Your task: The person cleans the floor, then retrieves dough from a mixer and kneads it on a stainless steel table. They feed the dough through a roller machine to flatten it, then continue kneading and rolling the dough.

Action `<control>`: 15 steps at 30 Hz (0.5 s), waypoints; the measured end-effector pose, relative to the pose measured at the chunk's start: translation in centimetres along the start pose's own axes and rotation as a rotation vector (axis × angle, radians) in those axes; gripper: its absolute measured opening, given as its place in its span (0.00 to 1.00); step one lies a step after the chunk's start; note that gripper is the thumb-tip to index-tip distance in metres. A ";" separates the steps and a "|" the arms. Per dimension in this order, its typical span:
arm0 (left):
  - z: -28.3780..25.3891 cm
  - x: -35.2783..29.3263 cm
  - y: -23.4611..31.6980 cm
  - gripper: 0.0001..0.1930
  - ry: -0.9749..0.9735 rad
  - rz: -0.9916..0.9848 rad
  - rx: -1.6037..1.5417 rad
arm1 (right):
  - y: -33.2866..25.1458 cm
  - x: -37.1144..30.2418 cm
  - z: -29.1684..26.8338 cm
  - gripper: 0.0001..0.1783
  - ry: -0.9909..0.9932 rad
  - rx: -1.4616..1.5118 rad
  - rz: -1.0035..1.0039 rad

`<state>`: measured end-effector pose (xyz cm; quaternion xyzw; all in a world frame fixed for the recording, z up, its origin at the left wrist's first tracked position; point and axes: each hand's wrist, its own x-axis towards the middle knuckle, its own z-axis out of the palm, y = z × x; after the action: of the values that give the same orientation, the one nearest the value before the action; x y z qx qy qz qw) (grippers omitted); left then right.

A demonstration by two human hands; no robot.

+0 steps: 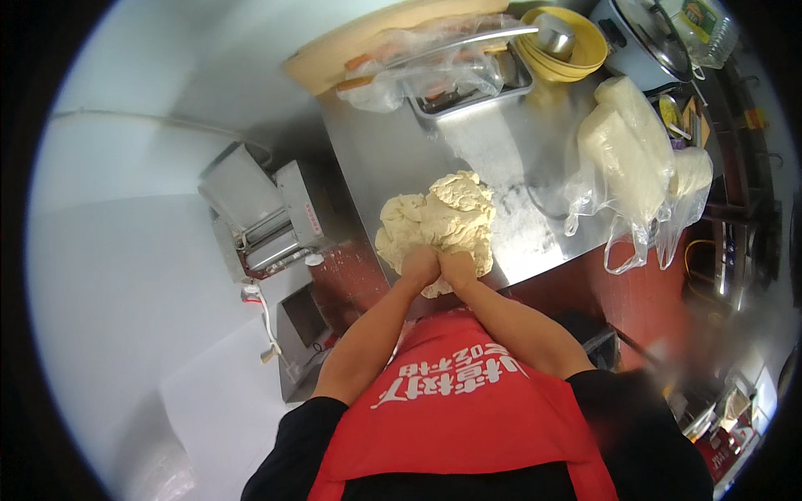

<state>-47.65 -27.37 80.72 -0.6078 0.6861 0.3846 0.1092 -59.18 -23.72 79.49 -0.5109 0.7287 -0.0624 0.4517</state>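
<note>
Red apron (pixel 451 426) with white lettering is closest, below the hands, black sleeves (pixel 294 447) either side. Bare forearms run up from there and meet at the dough.

Left hand (pixel 420 265): looks curled, pressed on the near edge of the dough (pixel 434 219). Fingers hidden, so can't tell how far open or whether it grips any. Right hand (pixel 456 265): just beside the left, inner edges touching, also down on the dough. Fingers hidden there too; opening and grip can't be told.

Dough: one big lumpy pale-yellow mass, directly under and beyond both hands, spread to both sides of them, on the steel table (pixel 535 179). A small bit shows on the near side, below the wrists.

Around the hands: roller machine (pixel 259 209) well off to the left. Tray (pixel 493 100) far beyond, yellow bowls (pixel 576 71) farther right with a metal cup (pixel 555 37) in them. Plastic bags (pixel 626 150) of pale stuff out to the right.
</note>
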 end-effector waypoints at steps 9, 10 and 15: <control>0.2 1.7 0.8 0.15 -0.192 -0.252 -0.266 | 0.6 2.7 0.0 0.27 0.069 0.320 0.293; 0.2 1.9 0.9 0.15 -0.240 -0.251 -0.279 | 1.0 2.8 0.2 0.26 0.068 0.305 0.284; 0.8 2.6 0.3 0.13 -0.105 -0.095 -0.198 | 1.8 3.1 -0.4 0.21 -0.038 0.454 0.240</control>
<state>-48.75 -28.78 78.70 -0.6265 0.6085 0.4762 0.1024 -60.95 -25.52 76.87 -0.3073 0.7429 -0.1606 0.5726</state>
